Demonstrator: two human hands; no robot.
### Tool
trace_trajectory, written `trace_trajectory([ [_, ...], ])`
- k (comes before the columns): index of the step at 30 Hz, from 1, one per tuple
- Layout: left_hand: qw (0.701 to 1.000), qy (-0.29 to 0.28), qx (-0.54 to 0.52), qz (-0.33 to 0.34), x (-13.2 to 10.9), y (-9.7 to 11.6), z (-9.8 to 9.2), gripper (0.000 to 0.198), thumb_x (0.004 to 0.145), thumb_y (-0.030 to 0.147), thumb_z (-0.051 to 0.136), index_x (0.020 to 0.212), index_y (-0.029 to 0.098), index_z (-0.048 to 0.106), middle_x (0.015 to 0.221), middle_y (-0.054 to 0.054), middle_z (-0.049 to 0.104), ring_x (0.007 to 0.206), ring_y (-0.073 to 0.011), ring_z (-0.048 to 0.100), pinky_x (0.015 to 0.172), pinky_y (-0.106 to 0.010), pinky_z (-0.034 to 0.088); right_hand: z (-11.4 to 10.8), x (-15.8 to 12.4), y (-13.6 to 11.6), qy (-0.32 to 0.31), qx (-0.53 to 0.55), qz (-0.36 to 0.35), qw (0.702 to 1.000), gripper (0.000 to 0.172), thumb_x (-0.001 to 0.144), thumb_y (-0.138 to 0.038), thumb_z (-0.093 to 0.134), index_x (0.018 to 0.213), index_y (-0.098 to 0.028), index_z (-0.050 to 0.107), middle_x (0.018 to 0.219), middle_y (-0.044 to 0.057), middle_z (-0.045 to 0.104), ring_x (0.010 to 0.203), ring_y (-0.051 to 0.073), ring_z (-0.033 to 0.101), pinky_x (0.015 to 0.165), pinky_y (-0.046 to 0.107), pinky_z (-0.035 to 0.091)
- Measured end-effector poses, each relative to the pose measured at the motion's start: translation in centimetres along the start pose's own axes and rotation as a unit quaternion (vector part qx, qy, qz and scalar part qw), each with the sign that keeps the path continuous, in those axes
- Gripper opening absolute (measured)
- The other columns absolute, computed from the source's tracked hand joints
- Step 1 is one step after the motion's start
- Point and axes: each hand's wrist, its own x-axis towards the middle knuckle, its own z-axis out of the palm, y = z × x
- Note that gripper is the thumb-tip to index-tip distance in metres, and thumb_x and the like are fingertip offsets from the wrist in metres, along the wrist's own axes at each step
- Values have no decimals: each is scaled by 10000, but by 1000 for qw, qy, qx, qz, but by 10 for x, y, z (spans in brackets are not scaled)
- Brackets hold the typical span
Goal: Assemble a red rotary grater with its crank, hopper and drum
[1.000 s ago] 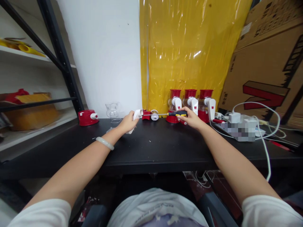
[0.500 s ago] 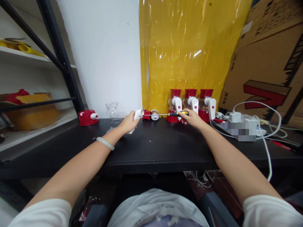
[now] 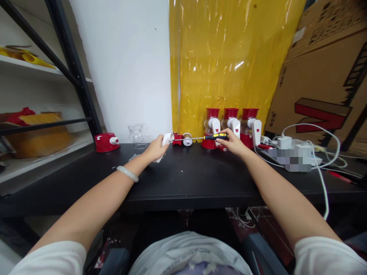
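My left hand (image 3: pixel 155 148) is closed around a white plastic part (image 3: pixel 167 139) with a round opening that faces right. In my right hand (image 3: pixel 231 143) is a screwdriver (image 3: pixel 215 136) with a black and yellow handle, held level. Its thin metal shaft points left and its tip reaches the opening of the white part; how deep it goes I cannot tell. Just behind the shaft are a small red piece (image 3: pixel 178 138) and a white round piece (image 3: pixel 187 140). Behind my left hand stands a clear plastic body (image 3: pixel 137 134).
A red base (image 3: pixel 106 143) with a white knob sits at the left of the black table (image 3: pixel 183 183). Three red and white crank machines (image 3: pixel 212 126) line the back right. White chargers and cables (image 3: pixel 284 143) lie farther right, before a large cardboard box (image 3: pixel 321 84).
My right fingers have shifted slightly on the screwdriver handle, and the handle has risen a little. My left hand and the white part have stayed nearly still.
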Motion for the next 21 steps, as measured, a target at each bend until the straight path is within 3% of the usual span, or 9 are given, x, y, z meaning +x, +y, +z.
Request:
trace_trajectory([
  [7, 1000, -2, 1, -4, -1, 2, 0, 277, 852, 350, 504, 1085, 204, 469, 710, -5, 652, 606, -208, 658, 624, -302, 469, -2, -3, -12, 5, -25, 11, 1000, 489, 685, -634, 709, 862, -204, 558, 681, 0, 604, 567, 127, 558, 512, 261, 452],
  [12, 1000, 0, 2, 0, -1, 2, 0, 284, 853, 350, 505, 1094, 203, 474, 729, -13, 665, 630, -210, 662, 638, -303, 467, -2, -6, -18, -7, -45, 25, 999, 503, 700, -687, 664, 751, -213, 505, 540, -29, 552, 443, 107, 492, 432, 243, 387],
  [21, 1000, 1, 3, 6, -2, 3, 0, 259, 847, 344, 511, 1066, 210, 477, 712, -6, 660, 632, -210, 659, 631, -300, 461, -2, -4, -19, 8, -124, 35, 992, 545, 773, -724, 540, 679, -188, 570, 496, -19, 497, 441, 111, 457, 431, 253, 300],
])
